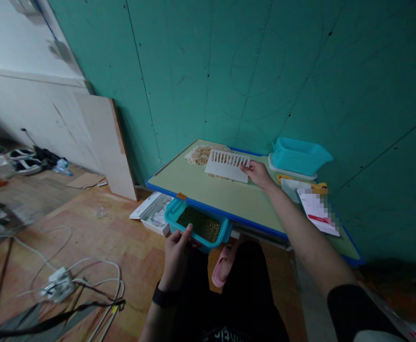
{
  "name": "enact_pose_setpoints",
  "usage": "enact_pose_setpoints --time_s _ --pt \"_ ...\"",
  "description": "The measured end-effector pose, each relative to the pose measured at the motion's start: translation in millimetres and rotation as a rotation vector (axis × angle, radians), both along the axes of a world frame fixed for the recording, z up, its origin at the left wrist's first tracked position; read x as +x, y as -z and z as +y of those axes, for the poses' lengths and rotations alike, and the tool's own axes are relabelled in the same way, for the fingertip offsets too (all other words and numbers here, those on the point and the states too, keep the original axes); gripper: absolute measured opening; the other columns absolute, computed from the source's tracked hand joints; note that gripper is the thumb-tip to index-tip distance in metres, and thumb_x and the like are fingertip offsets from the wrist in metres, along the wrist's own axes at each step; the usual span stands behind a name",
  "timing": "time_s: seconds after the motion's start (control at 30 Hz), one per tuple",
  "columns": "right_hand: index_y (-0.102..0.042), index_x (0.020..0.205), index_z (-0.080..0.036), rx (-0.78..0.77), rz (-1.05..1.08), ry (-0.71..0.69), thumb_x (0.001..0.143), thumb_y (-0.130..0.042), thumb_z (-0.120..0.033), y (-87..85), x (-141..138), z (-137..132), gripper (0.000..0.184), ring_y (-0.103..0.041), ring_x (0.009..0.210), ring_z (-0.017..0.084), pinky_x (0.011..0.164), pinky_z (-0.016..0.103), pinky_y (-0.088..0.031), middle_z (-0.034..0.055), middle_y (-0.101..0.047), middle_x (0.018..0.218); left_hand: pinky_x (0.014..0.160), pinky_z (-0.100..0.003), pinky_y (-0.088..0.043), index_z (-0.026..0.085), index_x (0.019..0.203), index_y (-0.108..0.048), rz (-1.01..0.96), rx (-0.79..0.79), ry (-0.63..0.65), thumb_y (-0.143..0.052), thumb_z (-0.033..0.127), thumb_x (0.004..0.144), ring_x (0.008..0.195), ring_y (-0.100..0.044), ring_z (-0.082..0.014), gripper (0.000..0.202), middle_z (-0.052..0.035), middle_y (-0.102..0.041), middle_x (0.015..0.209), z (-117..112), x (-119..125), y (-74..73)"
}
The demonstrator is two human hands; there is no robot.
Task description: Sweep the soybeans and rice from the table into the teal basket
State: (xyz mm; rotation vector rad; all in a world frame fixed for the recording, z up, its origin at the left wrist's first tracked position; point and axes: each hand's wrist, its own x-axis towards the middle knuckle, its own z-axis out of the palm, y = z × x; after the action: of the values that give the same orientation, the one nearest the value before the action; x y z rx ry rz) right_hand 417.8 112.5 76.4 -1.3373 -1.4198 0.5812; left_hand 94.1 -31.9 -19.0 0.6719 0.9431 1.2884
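My right hand [260,175] grips one end of a white slotted plastic plate [224,169], holding it over the low table [258,204]. Behind and left of the plate lies a spread of yellowish beans [199,155], with a few more showing at its lower edge. My left hand [175,249] is closed on the near rim of a turquoise plastic tub [225,233], its thumb on top. The tub sits just below the table's front edge. Inside it are dark green and yellowish beans [198,223].
Another turquoise tub [298,156] stands on a white lid at the back right. Near it lie a yellow-edged item [318,186] and a partly blurred phone-like slab [318,213]. A white box [154,213], a power strip [58,285] with cables and a leaning board [103,142] are to the left.
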Motion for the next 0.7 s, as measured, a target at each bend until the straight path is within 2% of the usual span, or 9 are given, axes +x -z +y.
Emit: enact_pose_setpoints --time_s 0.3,0.7 --pt "-0.073 0.09 -0.016 -0.058 0.031 -0.012 0.063 -0.081 -0.065 -1.6 -5.1 -3.2 0.057 -0.07 0.077 0.025 0.064 0.035 -0.056 0.0097 -0.076 0.087 0.05 -0.022 -0.049 0.017 0.058 -0.059 -0.023 -0.018 -0.008 -0.091 0.051 0.063 0.046 -0.06 -0.0125 0.046 0.0022 -0.063 0.05 -0.6 0.6 -3.3" --pt "-0.072 0.092 -0.018 -0.042 0.061 -0.071 0.061 -0.081 -0.07 -4.7 -9.1 -8.2 0.061 -0.072 0.082 0.026 0.067 0.037 -0.058 0.0103 -0.077 0.094 0.05 -0.023 -0.048 0.018 0.056 -0.059 -0.006 -0.006 -0.011 -0.091 0.052 0.062 0.047 -0.062 -0.0139 0.047 0.0018 -0.063 0.049 -1.0 0.3 -4.9"
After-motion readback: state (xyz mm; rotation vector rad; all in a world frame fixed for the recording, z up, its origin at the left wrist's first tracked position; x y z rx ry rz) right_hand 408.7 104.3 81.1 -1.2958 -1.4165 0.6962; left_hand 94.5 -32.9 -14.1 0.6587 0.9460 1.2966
